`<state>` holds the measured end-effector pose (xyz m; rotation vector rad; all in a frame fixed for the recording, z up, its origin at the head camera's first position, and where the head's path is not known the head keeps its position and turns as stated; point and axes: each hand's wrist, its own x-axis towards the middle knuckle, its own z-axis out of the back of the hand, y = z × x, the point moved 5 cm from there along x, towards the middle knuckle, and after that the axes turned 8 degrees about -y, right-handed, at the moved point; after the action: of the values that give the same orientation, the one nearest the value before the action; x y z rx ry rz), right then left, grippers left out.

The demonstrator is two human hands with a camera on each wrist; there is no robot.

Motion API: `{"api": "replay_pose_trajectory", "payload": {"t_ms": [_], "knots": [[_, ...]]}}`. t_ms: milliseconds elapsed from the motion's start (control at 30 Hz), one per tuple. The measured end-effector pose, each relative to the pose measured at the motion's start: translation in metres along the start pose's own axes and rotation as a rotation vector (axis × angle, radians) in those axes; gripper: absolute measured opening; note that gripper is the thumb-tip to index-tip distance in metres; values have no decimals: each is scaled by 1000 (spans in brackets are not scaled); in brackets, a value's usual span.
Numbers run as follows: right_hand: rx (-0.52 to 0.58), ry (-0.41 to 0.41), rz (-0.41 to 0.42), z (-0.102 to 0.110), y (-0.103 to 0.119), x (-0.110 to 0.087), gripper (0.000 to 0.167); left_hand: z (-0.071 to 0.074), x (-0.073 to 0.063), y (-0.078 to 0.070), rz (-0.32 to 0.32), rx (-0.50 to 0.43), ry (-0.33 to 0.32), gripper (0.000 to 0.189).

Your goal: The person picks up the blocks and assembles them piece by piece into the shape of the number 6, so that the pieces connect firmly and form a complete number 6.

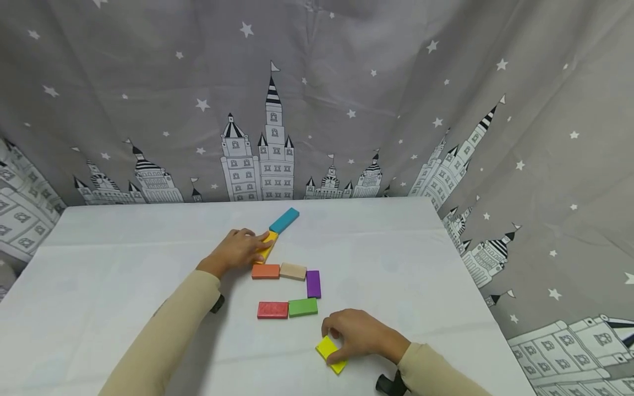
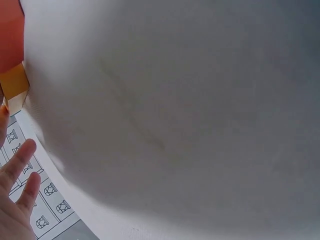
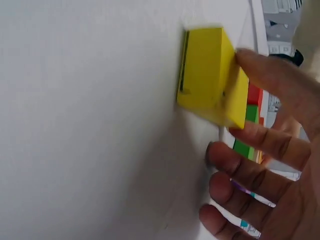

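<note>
With its thumb and index finger, my left hand (image 1: 239, 252) pinches an amber-yellow block (image 1: 268, 248) lying on the table. That block's far end meets a blue block (image 1: 284, 220), and its near end comes close to an orange block (image 1: 266, 271). In the left wrist view only part of the amber block (image 2: 15, 81) shows at the left edge. Nearer the front, my right hand (image 1: 364, 334) holds a bright yellow block (image 1: 327, 347) between thumb and index finger. The right wrist view shows this yellow block (image 3: 202, 70) at the tabletop, the other fingers spread beside it.
Right of the orange block runs a beige block (image 1: 293, 271), then a purple block (image 1: 313, 284) turned lengthwise. A green block (image 1: 303, 307) and a red block (image 1: 272, 310) continue leftward below. Behind the white table (image 1: 124, 247) hangs a grey curtain (image 1: 317, 99) printed with castles.
</note>
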<state>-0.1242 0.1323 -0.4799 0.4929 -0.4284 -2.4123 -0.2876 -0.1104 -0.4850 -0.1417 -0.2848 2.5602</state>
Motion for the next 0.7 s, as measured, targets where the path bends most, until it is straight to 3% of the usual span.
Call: {"api": "replay_pose_trajectory", "payload": {"t_ms": [267,700], "knots": [[-23,-6,-16,-4,7,-2,43,1,0,2,30,-13,-1,56],[-61,-29,-14,4,7,0,34,1,-2,6,35,-76,9,55]]}}
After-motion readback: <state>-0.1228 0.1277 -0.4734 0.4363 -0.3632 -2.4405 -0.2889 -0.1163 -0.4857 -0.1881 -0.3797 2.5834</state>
